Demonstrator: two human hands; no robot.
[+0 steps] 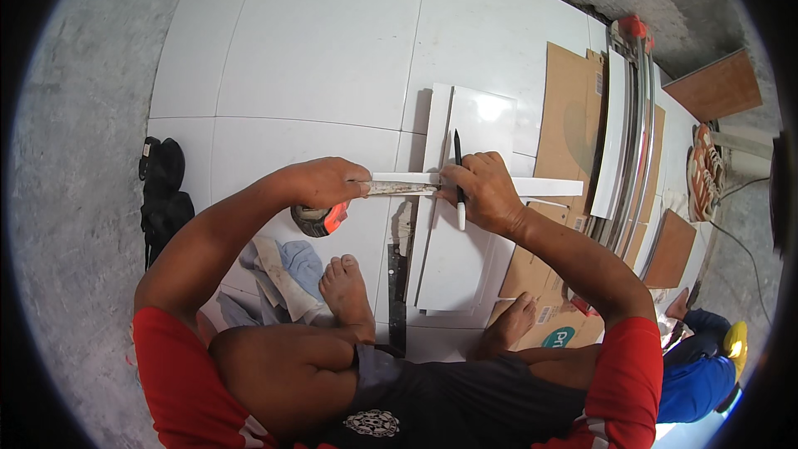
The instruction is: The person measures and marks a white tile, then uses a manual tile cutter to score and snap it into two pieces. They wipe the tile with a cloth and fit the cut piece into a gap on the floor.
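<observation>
A narrow white strip (549, 187) lies crosswise in front of me, between my two hands. My left hand (328, 181) is closed at its left end, fingers pinched on the blade of a tape measure. The tape measure's black and orange case (320, 219) shows just below that hand. Its worn blade (403, 189) runs along the near edge of the strip to my right hand. My right hand (490, 195) is closed around a black pen (458, 150) with a white end, its fingertips against the strip and blade. White panels (461, 270) lie stacked beneath.
Flat cardboard (565, 108) and long metal rails (644, 133) lie at the right. Brown boards (670, 249), a sandal (705, 168) and a cable (740, 241) are farther right. Near my feet are crumpled cloth (299, 266) and a dark metal bar (397, 299). Another person in blue (698, 387) sits at lower right.
</observation>
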